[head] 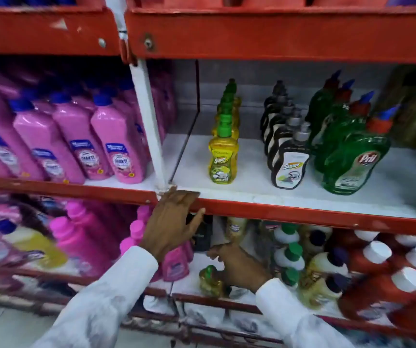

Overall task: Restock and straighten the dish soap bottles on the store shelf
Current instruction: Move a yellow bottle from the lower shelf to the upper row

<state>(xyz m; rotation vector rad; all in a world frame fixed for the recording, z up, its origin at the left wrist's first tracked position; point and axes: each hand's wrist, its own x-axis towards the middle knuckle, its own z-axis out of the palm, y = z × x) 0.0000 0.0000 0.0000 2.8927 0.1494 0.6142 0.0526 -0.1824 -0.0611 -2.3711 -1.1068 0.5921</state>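
**White sleeves, bare hands**

Two arms enter from the bottom edge, both dressed in long white sleeves. The left sleeve (106, 297) is wide and loose, its cloth softly creased, with faint grey mottling across the forearm. It ends in a plain straight cuff at the wrist. The right sleeve (299, 315) is of the same white cloth, also ending in a plain cuff at the wrist, and looks a little smoother. No buttons, stripes or lettering can be made out on either one. The left hand (174, 219) and the right hand (239, 266) are bare: no gloves, and no ring or watch shows on the visible parts.
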